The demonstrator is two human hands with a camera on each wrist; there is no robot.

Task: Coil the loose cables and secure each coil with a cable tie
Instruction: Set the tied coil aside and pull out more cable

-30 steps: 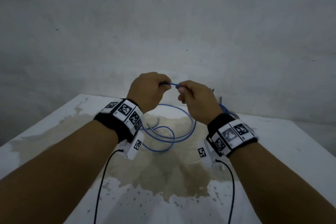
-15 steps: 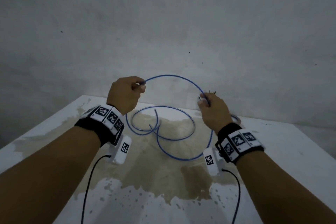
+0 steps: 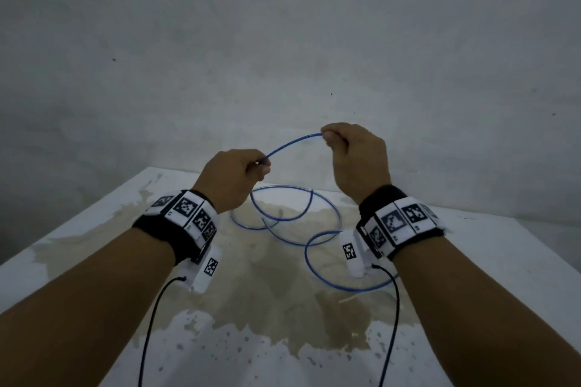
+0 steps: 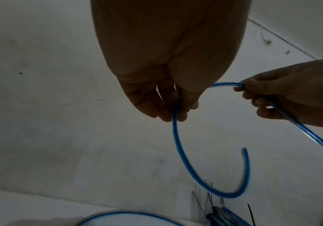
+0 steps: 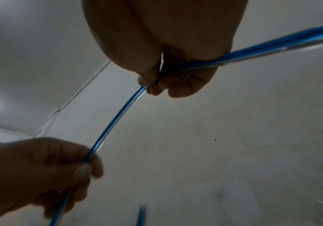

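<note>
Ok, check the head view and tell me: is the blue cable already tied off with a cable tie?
No, the blue cable arcs between the left hand and right hand, the rest lying in loose, untied loops on the table.

Your two hands raised above the white table point(image 3: 490, 248), left hand point(image 3: 231, 177) and right hand point(image 3: 356, 160), one blue cable point(image 3: 292, 143) between them, two marker wristbands, one on each wrist, several black cable ties point(image 4: 251, 214) on the table, number not clear
</note>
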